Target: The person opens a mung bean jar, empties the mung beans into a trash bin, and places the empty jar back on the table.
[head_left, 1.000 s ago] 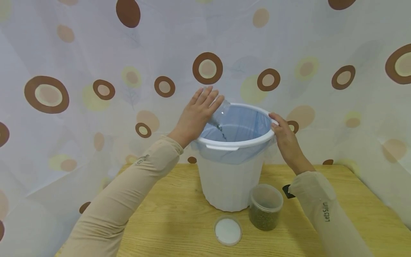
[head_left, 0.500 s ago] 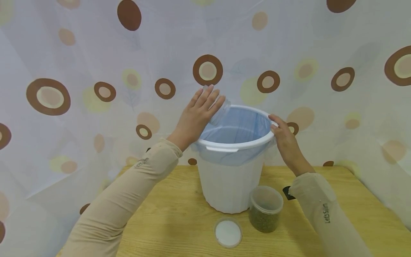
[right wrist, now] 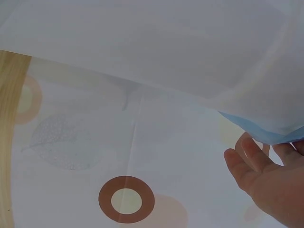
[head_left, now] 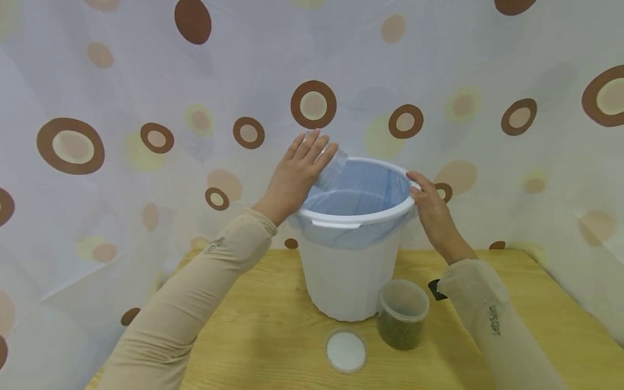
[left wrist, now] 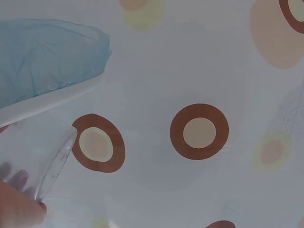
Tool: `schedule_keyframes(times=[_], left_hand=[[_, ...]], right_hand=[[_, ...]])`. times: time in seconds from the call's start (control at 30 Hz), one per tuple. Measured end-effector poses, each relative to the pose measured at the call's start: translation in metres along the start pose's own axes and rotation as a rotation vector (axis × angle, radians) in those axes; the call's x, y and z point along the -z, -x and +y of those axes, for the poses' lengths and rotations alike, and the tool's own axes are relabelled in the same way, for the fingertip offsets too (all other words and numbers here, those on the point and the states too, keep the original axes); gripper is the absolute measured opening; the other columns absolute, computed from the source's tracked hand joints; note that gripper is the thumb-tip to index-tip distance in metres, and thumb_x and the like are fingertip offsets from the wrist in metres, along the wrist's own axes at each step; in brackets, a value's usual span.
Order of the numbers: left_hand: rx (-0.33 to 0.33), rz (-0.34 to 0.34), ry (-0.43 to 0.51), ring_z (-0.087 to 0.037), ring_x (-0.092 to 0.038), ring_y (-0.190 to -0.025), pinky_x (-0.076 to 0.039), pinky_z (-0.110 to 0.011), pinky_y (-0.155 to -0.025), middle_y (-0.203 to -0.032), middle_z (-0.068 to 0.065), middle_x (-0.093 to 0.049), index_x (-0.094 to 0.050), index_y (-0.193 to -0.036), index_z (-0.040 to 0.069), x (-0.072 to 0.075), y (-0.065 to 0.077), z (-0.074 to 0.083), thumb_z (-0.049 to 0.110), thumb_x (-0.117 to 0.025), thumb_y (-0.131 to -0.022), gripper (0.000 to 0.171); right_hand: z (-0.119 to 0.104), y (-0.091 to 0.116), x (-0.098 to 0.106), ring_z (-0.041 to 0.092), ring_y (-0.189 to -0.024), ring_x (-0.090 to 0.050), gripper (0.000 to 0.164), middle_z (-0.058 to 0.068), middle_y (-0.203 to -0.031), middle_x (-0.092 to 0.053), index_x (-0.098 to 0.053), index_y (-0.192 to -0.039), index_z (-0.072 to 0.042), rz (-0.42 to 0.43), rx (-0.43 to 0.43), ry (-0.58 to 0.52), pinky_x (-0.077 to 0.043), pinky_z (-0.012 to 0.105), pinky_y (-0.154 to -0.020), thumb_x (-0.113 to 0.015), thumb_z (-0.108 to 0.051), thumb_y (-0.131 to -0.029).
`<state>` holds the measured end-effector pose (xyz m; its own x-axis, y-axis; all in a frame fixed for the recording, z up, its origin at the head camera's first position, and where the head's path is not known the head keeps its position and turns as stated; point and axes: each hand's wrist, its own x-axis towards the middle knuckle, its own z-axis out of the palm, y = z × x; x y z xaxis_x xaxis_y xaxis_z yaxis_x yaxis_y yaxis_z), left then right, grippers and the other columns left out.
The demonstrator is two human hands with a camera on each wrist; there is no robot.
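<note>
My left hand [head_left: 298,176] grips a clear plastic jar [head_left: 333,170] tipped over the left side of a white trash bin [head_left: 348,276]. In the left wrist view the clear jar wall [left wrist: 58,161] shows beside the fingers. A blue bag [head_left: 370,181] lines the bin and folds out under its white rim ring. My right hand [head_left: 434,214] holds the rim at the right side, with fingertips on the ring. The right wrist view has the right hand's fingers [right wrist: 259,164] right at the blue liner's edge.
A clear tub [head_left: 402,314] partly filled with dark green bits stands at the bin's front right. A round white lid [head_left: 346,352] lies in front on the wooden table [head_left: 253,325]. A curtain [head_left: 161,65] with brown circles hangs behind.
A second ago dark bits were falling from the jar into the bin; now none are seen falling. Both hands have stayed nearly in place.
</note>
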<state>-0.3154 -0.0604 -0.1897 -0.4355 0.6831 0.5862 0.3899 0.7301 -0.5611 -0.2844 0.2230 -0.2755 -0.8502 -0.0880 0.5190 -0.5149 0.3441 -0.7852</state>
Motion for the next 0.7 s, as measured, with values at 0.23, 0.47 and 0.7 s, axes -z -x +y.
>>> schedule_keyframes(times=[0.23,0.47,0.7], left_hand=[[0.056,0.072,-0.018,-0.028,-0.027,-0.142,-0.009,-0.037,-0.118,-0.147,-0.01,-0.04,-0.04,-0.143,0.011,0.012,-0.009,-0.012,-0.004,-0.059,-0.086,0.062],[0.021,-0.064,0.069,-0.029,-0.022,-0.144,-0.008,-0.038,-0.118,-0.149,-0.012,-0.036,-0.035,-0.146,0.009,0.019,-0.011,-0.012,0.011,-0.075,-0.082,0.075],[0.021,-0.145,0.091,-0.028,-0.02,-0.145,-0.006,-0.037,-0.118,-0.15,-0.011,-0.036,-0.035,-0.146,0.009,0.016,-0.008,-0.009,0.012,-0.074,-0.084,0.073]], right_hand=[[0.001,-0.003,-0.002,0.038,-0.129,-0.032,0.054,0.017,-0.154,-0.024,-0.025,-0.152,-0.013,-0.013,0.006,-0.003,-0.021,0.06,-0.107,-0.031,-0.034,-0.103],[0.002,-0.002,-0.001,0.038,-0.128,-0.034,0.054,0.02,-0.152,-0.027,-0.025,-0.152,-0.013,-0.004,0.008,0.008,-0.023,0.06,-0.105,-0.031,-0.033,-0.102],[0.0,0.0,0.002,0.037,-0.125,-0.035,0.053,0.02,-0.15,-0.029,-0.026,-0.152,-0.015,0.0,0.009,0.012,-0.023,0.059,-0.105,-0.031,-0.035,-0.103]])
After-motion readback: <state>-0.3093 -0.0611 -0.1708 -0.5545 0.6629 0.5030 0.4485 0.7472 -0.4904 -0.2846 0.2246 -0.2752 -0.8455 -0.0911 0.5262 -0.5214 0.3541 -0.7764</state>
